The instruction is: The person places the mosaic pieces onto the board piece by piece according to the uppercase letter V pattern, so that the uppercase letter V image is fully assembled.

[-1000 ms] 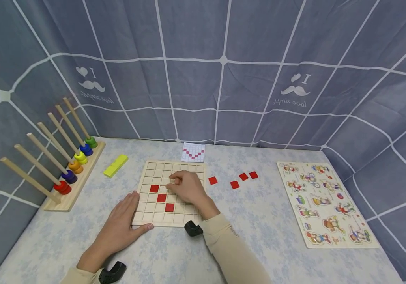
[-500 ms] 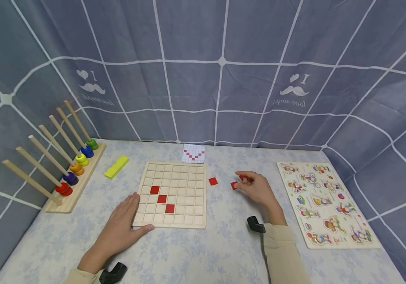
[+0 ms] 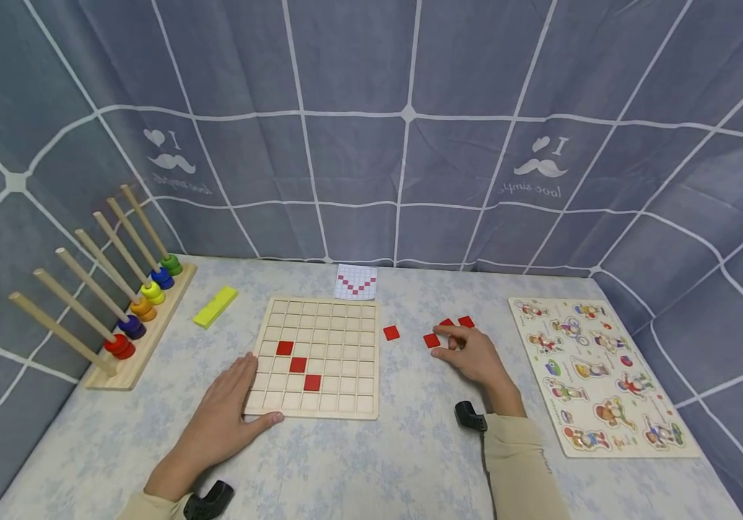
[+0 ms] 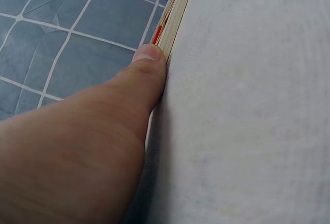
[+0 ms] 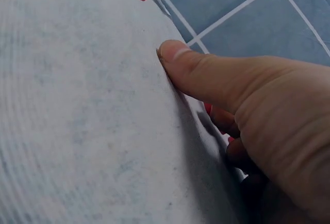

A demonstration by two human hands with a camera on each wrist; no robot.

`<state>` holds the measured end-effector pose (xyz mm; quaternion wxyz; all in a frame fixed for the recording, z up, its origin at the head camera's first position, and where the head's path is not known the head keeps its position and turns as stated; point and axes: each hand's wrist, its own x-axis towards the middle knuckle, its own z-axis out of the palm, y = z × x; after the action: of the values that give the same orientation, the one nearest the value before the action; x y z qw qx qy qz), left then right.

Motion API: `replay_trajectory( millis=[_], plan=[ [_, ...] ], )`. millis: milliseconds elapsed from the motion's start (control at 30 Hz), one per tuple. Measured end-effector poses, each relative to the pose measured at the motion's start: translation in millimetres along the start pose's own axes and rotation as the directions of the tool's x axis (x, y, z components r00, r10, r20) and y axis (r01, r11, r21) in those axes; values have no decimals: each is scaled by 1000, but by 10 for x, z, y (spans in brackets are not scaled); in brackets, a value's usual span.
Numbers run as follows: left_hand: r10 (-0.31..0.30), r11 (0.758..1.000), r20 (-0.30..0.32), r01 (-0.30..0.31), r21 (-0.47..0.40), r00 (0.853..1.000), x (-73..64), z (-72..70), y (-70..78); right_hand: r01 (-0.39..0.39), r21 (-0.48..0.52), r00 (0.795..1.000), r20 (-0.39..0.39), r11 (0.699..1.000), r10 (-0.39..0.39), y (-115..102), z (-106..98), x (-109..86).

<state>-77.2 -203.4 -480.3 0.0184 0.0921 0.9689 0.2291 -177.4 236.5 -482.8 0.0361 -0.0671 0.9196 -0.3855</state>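
Observation:
In the head view my left hand [image 3: 218,419] lies at the lower left corner of a square wooden grid board [image 3: 345,397], thumb along the near edge, fingers by the left side. The left wrist view shows the thumb [image 4: 147,69] touching the board's edge [image 4: 178,15]. Three red square tiles sit in the grid in a diagonal; the middle one is a red tile [image 3: 297,365]. My right hand [image 3: 475,361] is right of the board, thumb and index finger parted around a loose red tile [image 3: 432,340]. In the right wrist view the thumb [image 5: 191,67] is low over the tabletop.
Other loose tiles include a red tile [image 3: 391,332] beside the board and a red tile [image 3: 466,321] behind my right hand. A pattern card [image 3: 355,282] lies behind the board. Yellow strips [image 3: 215,307], a peg stand [image 3: 144,347] and a picture puzzle [image 3: 598,375] lie around.
My right hand has left the grid and moved right to the loose red tiles, where it has shifted slightly towards the near tile. My left hand stays at the board's corner.

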Motion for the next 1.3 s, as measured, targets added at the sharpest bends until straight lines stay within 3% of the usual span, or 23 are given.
replay_trajectory(
  millis=[300, 700, 1000, 1300],
  plan=[
    [-1, 1000, 6, 1, 6, 1000, 19, -7, -14, -11, -16, 1000, -12, 1000, 11, -11, 32, 17],
    [-3, 1000, 10, 3, 2, 1000, 7, 13, -8, 2, -9, 1000, 30, 1000, -2, 35, -35, -8],
    [2, 1000, 4, -3, 10, 1000, 5, 20, -6, 2, -58, 1000, 13, 998, -1, 17, -27, -30],
    [1, 1000, -1, -1, 16, 1000, -4, 8, 5, 12, -25, 999, -33, 1000, -12, 29, -16, -31]
  ],
)
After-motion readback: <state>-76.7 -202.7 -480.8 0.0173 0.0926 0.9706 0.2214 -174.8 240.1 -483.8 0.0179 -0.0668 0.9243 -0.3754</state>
